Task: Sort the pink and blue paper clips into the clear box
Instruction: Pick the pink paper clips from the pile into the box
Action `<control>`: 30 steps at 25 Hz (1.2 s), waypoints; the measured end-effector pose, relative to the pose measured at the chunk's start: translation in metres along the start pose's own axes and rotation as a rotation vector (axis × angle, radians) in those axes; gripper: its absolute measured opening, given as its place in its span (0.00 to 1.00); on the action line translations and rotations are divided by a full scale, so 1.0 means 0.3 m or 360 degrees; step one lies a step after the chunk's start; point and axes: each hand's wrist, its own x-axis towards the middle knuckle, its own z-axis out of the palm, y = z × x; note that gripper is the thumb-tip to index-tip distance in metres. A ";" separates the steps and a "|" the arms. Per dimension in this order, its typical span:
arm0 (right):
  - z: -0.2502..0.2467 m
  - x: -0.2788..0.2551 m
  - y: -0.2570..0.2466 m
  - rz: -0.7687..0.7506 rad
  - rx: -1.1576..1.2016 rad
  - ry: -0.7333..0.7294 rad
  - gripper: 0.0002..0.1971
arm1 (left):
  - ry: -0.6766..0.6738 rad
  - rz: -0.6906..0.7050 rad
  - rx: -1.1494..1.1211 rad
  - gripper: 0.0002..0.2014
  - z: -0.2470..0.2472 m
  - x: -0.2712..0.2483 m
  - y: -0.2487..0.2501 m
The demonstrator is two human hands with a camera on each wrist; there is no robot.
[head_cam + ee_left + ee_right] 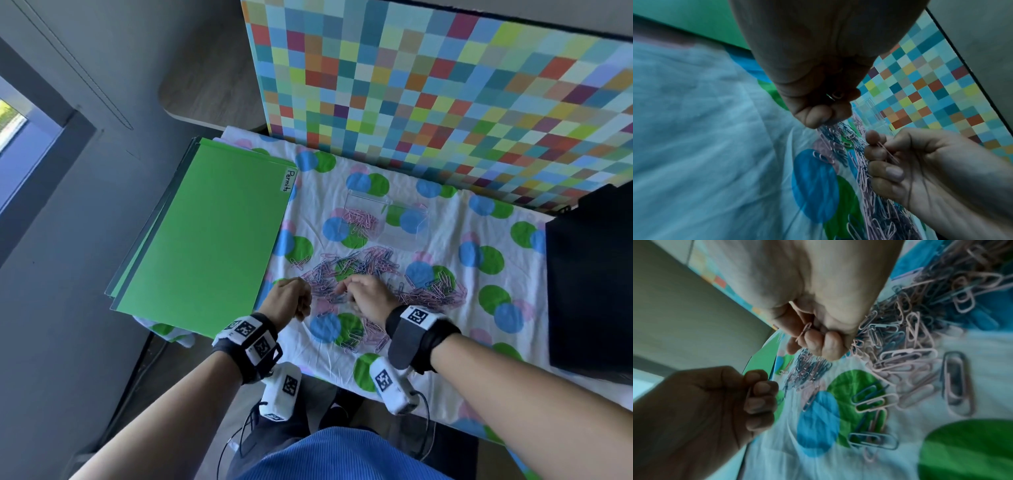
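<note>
Right hand (368, 297) pinching pink clips (804, 331), green folder (205, 236) beside

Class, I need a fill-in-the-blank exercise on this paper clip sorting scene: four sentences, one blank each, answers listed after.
1. The clips already in the clear box are ____ in colour.
2. The label on the green folder reads ____.
3. The right hand pinches a ____ paper clip.
4. The mixed pile of paper clips lies on a ____ cloth.

Missing words: pink; Permits; pink; spotted
</note>
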 end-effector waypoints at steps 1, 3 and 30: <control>0.000 -0.002 -0.009 0.0070 0.0208 0.0013 0.13 | -0.0030 -0.0032 -0.0063 0.16 0.001 0.001 0.005; -0.002 -0.010 -0.028 0.0204 0.0617 0.0039 0.12 | -0.0089 0.0020 0.0026 0.15 0.010 0.000 0.011; 0.079 -0.040 -0.049 -0.0509 -0.1063 -0.0121 0.07 | 0.0419 -0.0242 -0.0790 0.11 -0.021 0.030 0.015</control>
